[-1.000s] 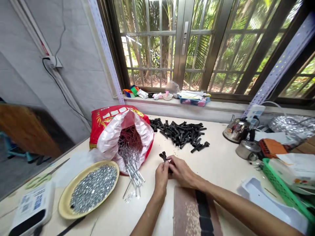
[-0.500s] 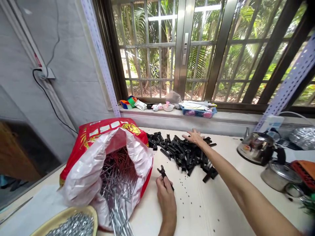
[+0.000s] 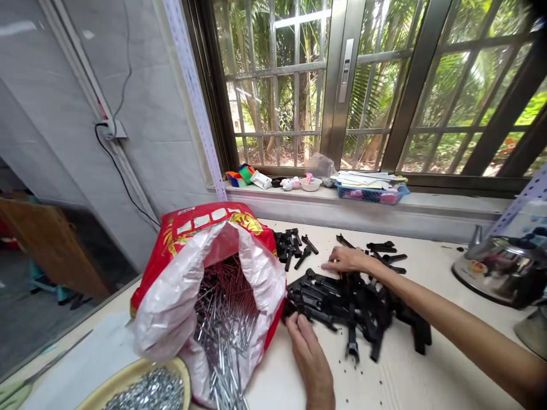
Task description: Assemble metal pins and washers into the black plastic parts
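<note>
A loose heap of black plastic parts (image 3: 325,290) covers the middle of the table, some of it smeared by motion. At the far side of the heap, my right hand (image 3: 348,259) bends its fingers down over the parts and presses against them; the fingertips are partly hidden. My left hand (image 3: 311,356) is at the near left edge of the heap, thumb and finger pinched at a dark part that blurs into the pile. Beside it stands a red and white sack (image 3: 160,296), open towards me, with long metal nails or pins (image 3: 226,319) spilling from its mouth.
A yellowish dish (image 3: 183,378) of small metal nuts or washers sits front left. Tiny black bits dot the table (image 3: 273,376). A steel kettle (image 3: 491,273) stands at the right. On the windowsill are a blue basket (image 3: 370,193) and small items.
The heap has been dragged nearer, with some parts left behind it. My right hand has come back and curled, and my left hand has moved up to the heap. The view has turned slightly left.
</note>
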A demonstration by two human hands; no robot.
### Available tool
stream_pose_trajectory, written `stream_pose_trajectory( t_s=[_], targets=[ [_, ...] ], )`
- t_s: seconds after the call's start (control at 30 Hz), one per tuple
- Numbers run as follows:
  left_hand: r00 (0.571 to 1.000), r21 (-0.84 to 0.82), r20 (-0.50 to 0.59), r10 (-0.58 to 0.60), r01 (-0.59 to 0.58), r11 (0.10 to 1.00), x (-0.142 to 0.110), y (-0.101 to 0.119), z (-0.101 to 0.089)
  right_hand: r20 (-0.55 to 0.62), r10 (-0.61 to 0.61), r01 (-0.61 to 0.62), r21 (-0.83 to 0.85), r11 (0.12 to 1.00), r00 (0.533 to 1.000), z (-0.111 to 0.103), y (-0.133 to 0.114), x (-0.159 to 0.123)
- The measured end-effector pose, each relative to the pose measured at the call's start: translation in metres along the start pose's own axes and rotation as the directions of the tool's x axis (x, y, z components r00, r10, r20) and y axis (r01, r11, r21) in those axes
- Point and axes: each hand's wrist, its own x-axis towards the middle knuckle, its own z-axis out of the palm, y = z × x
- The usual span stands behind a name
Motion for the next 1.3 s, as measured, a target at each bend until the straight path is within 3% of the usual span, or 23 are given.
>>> stream_pose_trajectory(
  t_s=[0.07,0.17,0.3,0.4,0.53,0.63,0.7,0.77,0.83,0.97,1.03,1.07,1.13,1.17,1.2,1.23,1.3],
  targets=[
    [0.998,0.011,0.048,-0.049,0.049,0.999,0.000,0.001,0.001,-0.117,0.006,-0.011,-0.044,0.999,0.993,-0.010,-0.025,0.020],
    [0.988,0.012,0.111,-0.108,0.107,0.994,-0.004,0.000,0.003,-0.211,-0.065,0.056,-0.046,0.997,0.975,-0.011,-0.073,0.074],
    [0.993,0.023,0.078,-0.089,0.088,0.996,-0.010,-0.006,0.005,-0.174,-0.138,0.138,-0.014,0.990,0.975,0.005,-0.123,0.148],
    [0.997,0.055,0.048,-0.053,0.050,0.997,-0.007,-0.012,0.005,-0.080,-0.105,0.108,0.035,0.994,0.991,0.018,-0.130,0.180],
    [1.000,0.107,0.027,-0.008,0.005,0.994,0.004,-0.015,0.002,-0.009,-0.092,0.092,0.065,0.994,0.996,0.026,-0.114,0.180],
    [0.997,0.139,-0.005,0.073,-0.071,0.988,0.009,-0.016,0.000,0.010,-0.152,0.151,0.061,0.987,0.988,0.027,-0.102,0.149],
    [0.980,0.146,0.013,0.198,-0.198,0.969,0.008,-0.016,-0.001,0.020,-0.180,0.179,0.054,0.982,0.983,0.029,-0.096,0.117],
    [0.932,0.130,0.066,0.355,-0.361,0.924,0.003,-0.015,-0.001,0.025,-0.204,0.203,0.052,0.978,0.979,0.034,-0.093,0.079],
    [0.842,0.106,0.114,0.526,-0.537,0.837,-0.002,-0.014,0.000,0.016,-0.238,0.237,0.065,0.969,0.971,0.040,-0.092,0.039],
    [0.554,0.030,0.205,0.807,-0.828,0.560,-0.009,-0.011,-0.001,0.010,-0.304,0.302,0.105,0.948,0.952,0.044,-0.091,-0.022],
    [0.403,-0.032,0.257,0.878,-0.905,0.425,-0.008,-0.010,-0.001,0.037,-0.402,0.390,0.178,0.903,0.915,0.033,-0.078,-0.036],
    [0.352,-0.051,0.276,0.894,-0.924,0.379,-0.008,-0.009,-0.001,0.020,-0.440,0.426,0.217,0.879,0.898,0.024,-0.065,-0.038],
    [0.319,-0.054,0.299,0.899,-0.935,0.350,-0.008,-0.007,0.000,-0.081,-0.371,0.380,0.220,0.898,0.925,0.000,-0.025,-0.036],
    [0.330,-0.044,0.306,0.893,-0.932,0.360,-0.008,-0.006,0.001,-0.154,-0.235,0.260,0.170,0.951,0.960,-0.012,0.000,-0.034],
    [0.350,-0.030,0.311,0.883,-0.926,0.377,-0.008,-0.005,0.002,-0.225,-0.028,0.050,0.095,0.994,0.974,-0.021,0.028,-0.032],
    [0.369,-0.015,0.314,0.875,-0.919,0.393,-0.009,-0.004,0.002,-0.265,0.177,-0.177,0.025,0.984,0.948,-0.028,0.056,-0.031],
    [0.384,0.011,0.326,0.864,-0.915,0.403,-0.010,-0.002,0.003,-0.268,0.343,-0.354,0.008,0.935,0.900,-0.031,0.107,-0.034]
  ],
)
